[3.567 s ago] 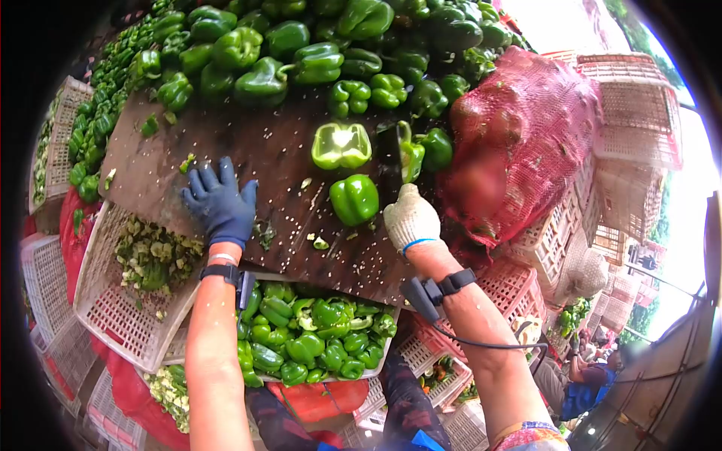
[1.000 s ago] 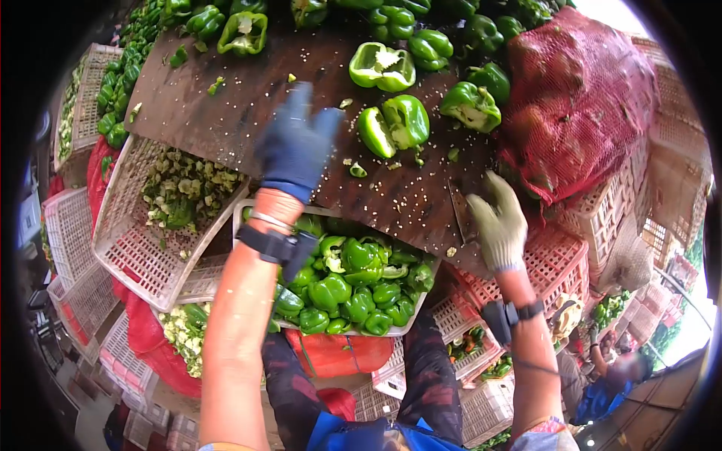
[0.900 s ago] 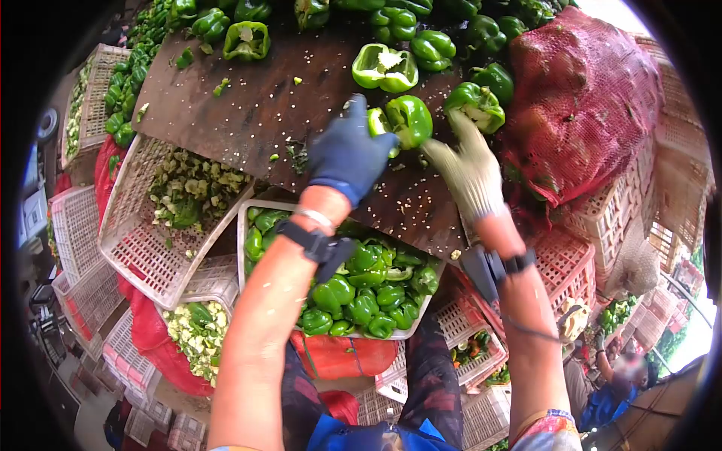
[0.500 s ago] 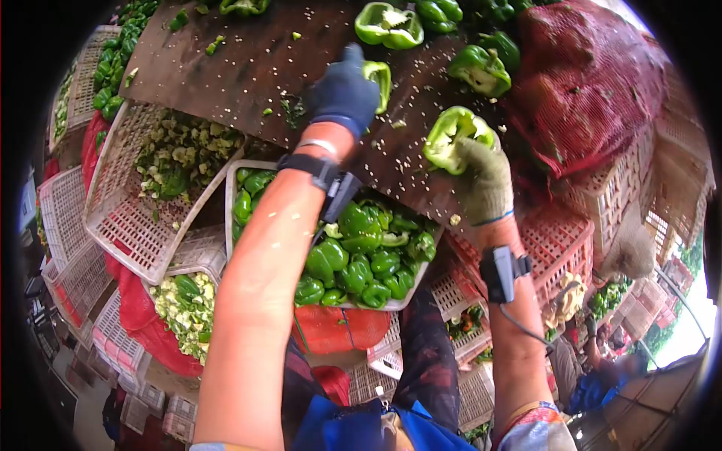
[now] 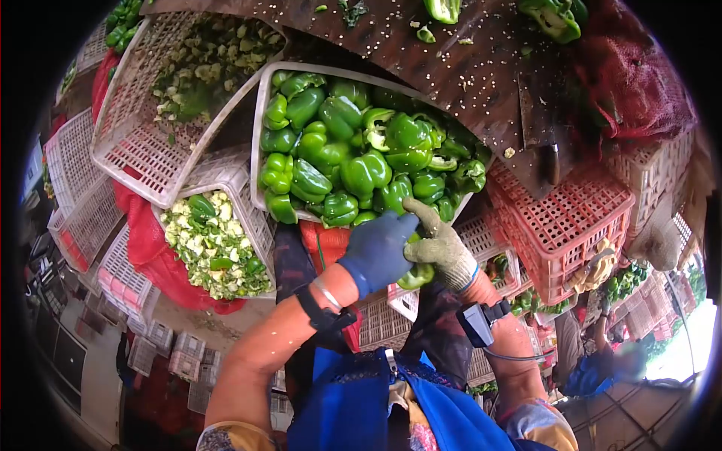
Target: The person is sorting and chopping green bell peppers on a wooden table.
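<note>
My left hand (image 5: 380, 253), in a blue glove, and my right hand (image 5: 445, 248), in a pale knit glove, come together in front of my lap. Between them is a green bell pepper (image 5: 416, 276), mostly covered by the gloves. The right hand's fingers wrap round it, and the left hand's curled fingers press against its other side. Just beyond my hands, a white crate (image 5: 259, 143) is heaped with green bell peppers (image 5: 366, 174), some of them cut open. A cut pepper piece (image 5: 444, 9) lies on the dark board at the top.
A cleaver (image 5: 538, 113) lies on the seed-strewn dark board (image 5: 466, 71), handle over the near edge. Trimmings fill a crate (image 5: 147, 154) and a lower crate (image 5: 259, 225) on the left. A red mesh sack (image 5: 632, 83) and red crate (image 5: 560, 225) stand right.
Both hands have drawn back from the board to in front of my body, meeting round a pepper. The view has tilted down, showing more of the pepper crate and the cleaver.
</note>
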Available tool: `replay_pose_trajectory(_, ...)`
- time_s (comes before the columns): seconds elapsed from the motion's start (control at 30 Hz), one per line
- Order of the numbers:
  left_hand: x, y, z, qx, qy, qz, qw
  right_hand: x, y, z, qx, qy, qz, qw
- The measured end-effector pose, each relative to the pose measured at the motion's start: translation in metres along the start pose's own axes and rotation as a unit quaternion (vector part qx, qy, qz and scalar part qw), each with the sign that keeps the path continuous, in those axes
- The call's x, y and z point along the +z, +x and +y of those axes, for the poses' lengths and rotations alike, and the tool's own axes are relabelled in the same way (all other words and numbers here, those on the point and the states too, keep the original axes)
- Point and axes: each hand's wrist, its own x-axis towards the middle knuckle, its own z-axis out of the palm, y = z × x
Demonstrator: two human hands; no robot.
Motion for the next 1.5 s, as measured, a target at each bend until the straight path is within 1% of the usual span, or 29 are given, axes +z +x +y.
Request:
replay_pose_trajectory(0.03, -0.001, -0.003, -0.01, 0.039, -0.083, 0.072, 0.993, 0.008, -0.002, -0.002, 0.058, 0.027, -0.003, 0.998)
replay_pose_trajectory(0.07, -0.003, -0.009, -0.019, 0.026, -0.124, 0.034, 0.991, 0.011, -0.003, 0.006, 0.051, 0.095, -0.001, 0.994)
replay_pose_trajectory(0.13, -0.013, -0.016, -0.034, -0.001, -0.202, -0.036, 0.979, 0.02, 0.0, 0.011, 0.044, 0.071, -0.008, 0.996)
replay_pose_trajectory(0.17, -0.008, -0.017, -0.04, 0.02, -0.165, -0.017, 0.986, 0.024, 0.003, 0.011, 0.04, 0.057, -0.013, 0.997)
replay_pose_trajectory(0.27, -0.006, -0.022, -0.042, -0.052, -0.107, 0.061, 0.991, 0.045, 0.016, 0.009, 0.023, -0.039, 0.039, 0.998)
replay_pose_trajectory(0.3, -0.005, -0.023, -0.041, -0.03, -0.096, 0.132, 0.986, 0.053, 0.018, 0.009, 0.014, -0.034, 0.05, 0.998)
replay_pose_trajectory(0.4, -0.012, -0.02, -0.048, -0.06, -0.066, 0.187, 0.978, 0.075, 0.032, 0.017, 0.032, 0.048, 0.111, 0.992)
replay_pose_trajectory(0.53, -0.016, -0.011, -0.064, -0.054, -0.031, 0.249, 0.966, 0.099, 0.052, 0.019, -0.023, 0.18, 0.174, 0.968)
replay_pose_trajectory(0.6, -0.023, -0.007, -0.068, -0.106, -0.051, 0.261, 0.958, 0.111, 0.059, 0.011, -0.049, 0.201, 0.199, 0.958)
replay_pose_trajectory(0.67, -0.031, 0.009, -0.081, -0.178, -0.062, 0.28, 0.941, 0.112, 0.062, 0.019, -0.044, 0.215, 0.211, 0.952)
replay_pose_trajectory(0.7, -0.041, 0.019, -0.103, -0.183, -0.07, 0.297, 0.934, 0.125, 0.054, 0.014, -0.019, 0.256, 0.149, 0.955)
replay_pose_trajectory(0.73, -0.05, 0.022, -0.124, -0.186, -0.081, 0.316, 0.927, 0.143, 0.045, 0.011, -0.007, 0.183, 0.151, 0.971)
replay_pose_trajectory(0.77, -0.058, 0.021, -0.133, -0.143, -0.099, 0.353, 0.919, 0.145, 0.044, 0.014, -0.081, 0.044, 0.141, 0.986)
replay_pose_trajectory(0.8, -0.069, 0.017, -0.141, -0.099, -0.115, 0.384, 0.911, 0.145, 0.044, 0.017, -0.15, -0.094, 0.131, 0.975)
replay_pose_trajectory(0.87, -0.105, -0.008, -0.153, -0.146, -0.216, 0.438, 0.86, 0.127, 0.064, -0.014, -0.266, -0.312, 0.164, 0.897)
replay_pose_trajectory(0.9, -0.125, -0.02, -0.175, -0.174, -0.237, 0.463, 0.836, 0.118, 0.074, -0.03, -0.317, -0.407, 0.199, 0.833)
replay_pose_trajectory(0.93, -0.144, -0.037, -0.199, -0.204, -0.258, 0.485, 0.811, 0.105, 0.092, -0.039, -0.425, -0.534, 0.208, 0.7)
replay_pose_trajectory(1.0, -0.171, -0.066, -0.229, -0.28, 0.007, 0.518, 0.808, 0.104, 0.126, -0.063, -0.296, -0.711, 0.188, 0.609)
replay_pose_trajectory(1.07, -0.18, -0.085, -0.267, -0.302, 0.014, 0.523, 0.797, 0.087, 0.169, -0.045, -0.287, -0.77, 0.187, 0.538)
replay_pose_trajectory(1.1, -0.183, -0.088, -0.277, -0.298, 0.031, 0.521, 0.799, 0.086, 0.182, -0.042, -0.268, -0.761, 0.191, 0.559)
replay_pose_trajectory(1.13, -0.184, -0.089, -0.28, -0.301, 0.051, 0.513, 0.802, 0.085, 0.186, -0.039, -0.291, -0.744, 0.204, 0.566)
replay_pose_trajectory(1.2, -0.177, -0.073, -0.258, -0.277, 0.032, 0.509, 0.814, 0.086, 0.164, -0.059, -0.282, -0.725, 0.145, 0.612)
replay_pose_trajectory(1.27, -0.171, -0.056, -0.228, -0.237, -0.011, 0.498, 0.834, 0.082, 0.146, -0.083, -0.365, -0.668, 0.147, 0.632)
replay_pose_trajectory(1.3, -0.164, -0.049, -0.222, -0.217, -0.051, 0.499, 0.838, 0.075, 0.138, -0.108, -0.459, -0.623, 0.17, 0.61)
replay_pose_trajectory(1.33, -0.157, -0.04, -0.208, -0.2, -0.091, 0.496, 0.84, 0.07, 0.137, -0.135, -0.519, -0.606, 0.224, 0.559)
replay_pose_trajectory(1.37, -0.15, -0.031, -0.2, -0.161, -0.181, 0.503, 0.83, 0.06, 0.144, -0.158, -0.507, -0.577, 0.286, 0.573)
replay_pose_trajectory(1.4, -0.143, -0.024, -0.189, -0.156, -0.193, 0.487, 0.837, 0.051, 0.156, -0.18, -0.492, -0.544, 0.345, 0.585)
replay_pose_trajectory(1.47, -0.139, -0.003, -0.15, -0.149, -0.216, 0.453, 0.852, 0.047, 0.176, -0.218, -0.39, -0.589, 0.432, 0.56)
replay_pose_trajectory(1.5, -0.137, 0.007, -0.137, -0.115, -0.212, 0.447, 0.861, 0.032, 0.194, -0.228, -0.365, -0.627, 0.434, 0.534)
